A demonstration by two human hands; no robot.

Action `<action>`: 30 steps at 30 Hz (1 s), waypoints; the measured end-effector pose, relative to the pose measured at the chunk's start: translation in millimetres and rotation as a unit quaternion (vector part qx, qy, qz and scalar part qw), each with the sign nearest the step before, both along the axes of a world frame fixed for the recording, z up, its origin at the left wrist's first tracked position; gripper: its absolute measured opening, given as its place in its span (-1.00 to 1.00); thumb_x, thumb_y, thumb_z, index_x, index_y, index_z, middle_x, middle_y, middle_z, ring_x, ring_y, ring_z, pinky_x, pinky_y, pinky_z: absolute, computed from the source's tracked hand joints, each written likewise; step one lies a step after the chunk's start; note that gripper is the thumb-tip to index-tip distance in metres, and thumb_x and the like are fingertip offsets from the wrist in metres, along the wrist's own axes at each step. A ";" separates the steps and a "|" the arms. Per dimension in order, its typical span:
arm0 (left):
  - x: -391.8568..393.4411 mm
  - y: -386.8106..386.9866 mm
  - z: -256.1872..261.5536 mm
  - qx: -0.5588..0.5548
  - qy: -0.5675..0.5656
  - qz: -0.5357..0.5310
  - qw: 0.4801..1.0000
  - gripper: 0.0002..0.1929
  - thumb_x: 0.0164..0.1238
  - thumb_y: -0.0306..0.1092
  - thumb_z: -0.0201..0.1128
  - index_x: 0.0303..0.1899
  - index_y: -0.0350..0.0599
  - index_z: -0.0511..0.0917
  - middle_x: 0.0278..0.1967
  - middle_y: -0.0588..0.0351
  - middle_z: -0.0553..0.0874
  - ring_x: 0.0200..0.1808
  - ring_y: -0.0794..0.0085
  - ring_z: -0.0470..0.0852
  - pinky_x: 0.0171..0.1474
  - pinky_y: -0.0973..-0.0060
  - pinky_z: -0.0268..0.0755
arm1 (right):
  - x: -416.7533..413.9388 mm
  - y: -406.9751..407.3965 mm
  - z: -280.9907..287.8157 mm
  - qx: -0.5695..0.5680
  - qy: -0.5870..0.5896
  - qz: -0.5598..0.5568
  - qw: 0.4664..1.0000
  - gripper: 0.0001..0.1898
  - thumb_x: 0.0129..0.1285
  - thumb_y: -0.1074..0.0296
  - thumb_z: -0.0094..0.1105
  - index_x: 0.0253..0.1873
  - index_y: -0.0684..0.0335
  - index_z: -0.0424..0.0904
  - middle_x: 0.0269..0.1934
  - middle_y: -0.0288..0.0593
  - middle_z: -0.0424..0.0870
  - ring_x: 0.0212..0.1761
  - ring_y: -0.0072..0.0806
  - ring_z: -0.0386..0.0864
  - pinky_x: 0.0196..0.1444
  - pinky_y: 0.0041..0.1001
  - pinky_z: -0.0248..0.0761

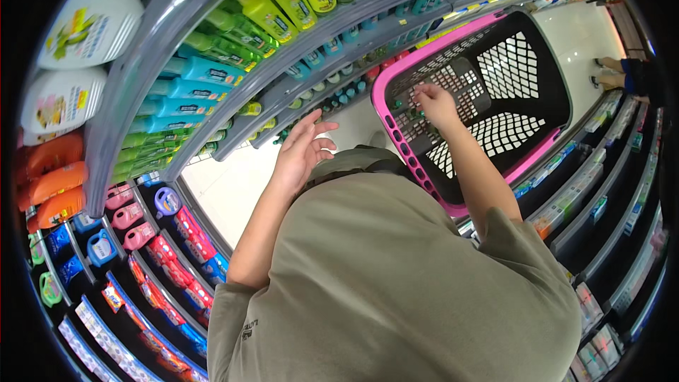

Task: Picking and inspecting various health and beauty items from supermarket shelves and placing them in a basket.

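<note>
A black mesh shopping basket (403,143) with a pink rim stands in front of me, to the right of centre. Over its near part is my right hand (436,107), fingers bent towards the thumb; whether something small is between them cannot be made out. Small green things show beside and below those fingertips. My left hand (303,155) is raised left of the basket, fingers apart and holding nothing, near the lower shelves. Yellow-green pump bottles (270,18) and blue bottles (204,73) line the shelf on the left.
Grey shelving (339,21) curves along the left and top. White bottles (87,26) and orange packs (61,191) sit at the far left, with detergent jugs (101,248) below. More shelves with boxed goods (570,188) run down the right. Another person (615,71) stands at the upper right.
</note>
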State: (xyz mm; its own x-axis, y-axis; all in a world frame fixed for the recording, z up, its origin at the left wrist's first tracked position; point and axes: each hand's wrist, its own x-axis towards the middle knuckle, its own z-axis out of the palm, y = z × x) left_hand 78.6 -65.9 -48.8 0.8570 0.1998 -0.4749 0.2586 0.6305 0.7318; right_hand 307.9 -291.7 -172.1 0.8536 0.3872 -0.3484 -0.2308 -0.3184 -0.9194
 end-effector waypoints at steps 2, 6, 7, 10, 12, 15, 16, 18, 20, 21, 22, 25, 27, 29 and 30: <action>-3.1 -5.5 -3.4 -0.010 0.009 0.021 1.000 -0.52 0.57 -0.19 -0.10 0.38 -0.17 0.17 0.14 -0.12 0.52 -0.15 0.36 0.59 -0.09 0.42 0.48 | -5.1 -2.0 -47.6 -0.073 0.075 0.040 0.994 -0.69 0.31 0.35 0.13 0.08 0.38 0.52 -0.37 -0.17 0.65 -0.49 -0.50 0.62 -0.39 -0.57 0.51; -13.1 -14.8 -6.0 0.001 0.039 0.049 0.998 -0.53 0.56 -0.23 -0.10 0.38 -0.19 0.16 0.14 -0.13 0.53 -0.14 0.36 0.60 -0.08 0.44 0.50 | 0.4 15.0 -80.6 -0.242 0.081 0.134 0.958 -0.57 0.32 0.26 0.14 0.22 0.31 0.41 -0.29 -0.07 0.65 -0.49 -0.41 0.64 -0.43 -0.51 0.54; -14.1 -16.8 -6.0 -0.002 0.046 0.051 0.998 -0.53 0.56 -0.23 -0.10 0.38 -0.19 0.16 0.14 -0.13 0.53 -0.14 0.36 0.60 -0.08 0.44 0.50 | 2.5 17.4 -101.2 -0.202 0.150 0.104 0.962 -0.53 0.32 0.25 0.14 0.27 0.27 0.35 -0.28 -0.04 0.65 -0.49 -0.39 0.65 -0.47 -0.48 0.54; -22.3 -21.7 -2.4 0.004 0.061 0.083 0.995 -0.54 0.56 -0.24 -0.10 0.36 -0.21 0.17 0.11 -0.16 0.54 -0.17 0.35 0.61 -0.11 0.44 0.50 | 5.9 25.0 -171.6 -0.185 0.227 0.110 0.950 -0.48 0.34 0.21 0.12 0.34 0.21 0.25 -0.27 -0.03 0.66 -0.48 -0.36 0.66 -0.53 -0.41 0.52; -29.7 -22.4 -1.3 0.010 0.074 0.107 0.991 -0.52 0.55 -0.21 -0.09 0.37 -0.22 0.17 0.10 -0.14 0.55 -0.18 0.36 0.60 -0.10 0.44 0.50 | 1.5 36.5 -140.7 -0.227 0.243 0.153 0.931 -0.55 0.39 0.18 0.00 0.29 0.26 0.31 -0.25 -0.01 0.68 -0.40 -0.26 0.68 -0.44 -0.32 0.55; -34.7 -23.3 1.9 0.022 0.088 0.133 0.987 -0.50 0.55 -0.17 -0.08 0.37 -0.24 0.17 0.09 -0.11 0.55 -0.19 0.38 0.59 -0.09 0.45 0.49 | 19.4 41.0 -198.9 -0.357 -0.043 0.457 0.813 -0.57 0.38 0.18 -0.08 0.21 0.33 0.38 -0.16 0.08 0.68 -0.28 -0.12 0.69 -0.23 -0.29 0.56; -35.9 -23.6 1.4 0.026 0.088 0.134 0.987 -0.50 0.55 -0.17 -0.09 0.37 -0.24 0.17 0.09 -0.11 0.55 -0.19 0.38 0.59 -0.09 0.45 0.49 | 12.1 35.9 -200.1 -0.268 0.108 0.219 0.932 -0.58 0.34 0.18 -0.07 0.14 0.38 0.46 -0.13 0.16 0.67 -0.17 -0.07 0.68 -0.06 -0.33 0.51; -32.1 -22.9 1.4 0.029 0.078 0.121 0.989 -0.50 0.56 -0.15 -0.10 0.37 -0.24 0.17 0.08 -0.10 0.56 -0.18 0.39 0.58 -0.08 0.44 0.48 | 17.9 14.8 -207.8 -0.274 0.047 0.211 0.937 -0.58 0.33 0.17 -0.08 0.12 0.38 0.48 -0.15 0.17 0.68 -0.15 -0.06 0.68 -0.04 -0.32 0.51; -31.1 -18.9 -3.1 0.019 0.064 0.117 0.991 -0.49 0.56 -0.14 -0.11 0.37 -0.24 0.17 0.08 -0.10 0.56 -0.17 0.38 0.58 -0.07 0.43 0.47 | 23.9 5.9 -185.6 -0.255 -0.007 0.186 0.949 -0.62 0.32 0.21 -0.05 0.06 0.37 0.55 -0.26 0.14 0.70 -0.22 -0.11 0.70 -0.09 -0.34 0.55; -35.1 -16.4 -3.4 0.013 0.055 0.119 0.991 -0.49 0.56 -0.13 -0.11 0.37 -0.24 0.17 0.08 -0.10 0.56 -0.17 0.38 0.58 -0.07 0.43 0.47 | 20.8 10.6 -144.2 -0.251 -0.013 0.192 0.949 -0.62 0.32 0.21 -0.05 0.06 0.37 0.55 -0.26 0.14 0.70 -0.22 -0.11 0.70 -0.09 -0.34 0.55; -37.0 -13.7 -4.2 0.015 0.048 0.122 0.991 -0.49 0.56 -0.13 -0.11 0.37 -0.24 0.17 0.08 -0.10 0.56 -0.17 0.38 0.58 -0.07 0.43 0.47 | 17.1 11.8 -86.8 -0.201 0.020 0.178 0.963 -0.64 0.31 0.24 -0.03 0.05 0.38 0.55 -0.31 0.09 0.70 -0.29 -0.20 0.70 -0.17 -0.37 0.57; -23.1 -6.1 -4.5 -0.009 0.006 0.085 0.996 -0.49 0.56 -0.11 -0.13 0.36 -0.23 0.18 0.09 -0.10 0.56 -0.17 0.36 0.58 -0.06 0.42 0.47 | 19.0 -12.3 27.9 -0.137 0.013 0.138 0.981 -0.70 0.31 0.32 0.01 0.01 0.38 0.57 -0.45 -0.08 0.67 -0.47 -0.47 0.66 -0.37 -0.48 0.57; -13.8 -2.2 -4.3 -0.008 0.000 0.048 0.999 -0.50 0.57 -0.09 -0.14 0.34 -0.22 0.21 0.08 -0.10 0.57 -0.17 0.36 0.59 -0.06 0.41 0.47 | 18.4 -27.2 81.6 -0.124 -0.023 0.134 0.983 -0.73 0.33 0.36 -0.04 -0.03 0.34 0.59 -0.52 -0.17 0.64 -0.54 -0.56 0.59 -0.43 -0.54 0.51; -5.1 -0.7 -3.5 -0.012 -0.014 0.028 0.999 -0.52 0.56 -0.09 -0.11 0.32 -0.20 0.25 0.08 -0.09 0.57 -0.15 0.36 0.60 -0.06 0.42 0.48 | 15.0 -42.8 123.7 -0.066 -0.049 0.116 0.990 -0.75 0.32 0.40 -0.08 -0.05 0.33 0.60 -0.55 -0.22 0.61 -0.57 -0.60 0.55 -0.49 -0.58 0.45; -1.4 -0.4 -1.9 -0.005 -0.019 -0.004 1.000 -0.53 0.56 -0.10 -0.09 0.31 -0.20 0.26 0.09 -0.09 0.57 -0.13 0.37 0.60 -0.06 0.42 0.48 | 9.8 -47.4 149.3 -0.035 -0.050 0.103 0.993 -0.74 0.32 0.42 -0.10 -0.07 0.33 0.60 -0.56 -0.23 0.60 -0.58 -0.60 0.54 -0.49 -0.59 0.43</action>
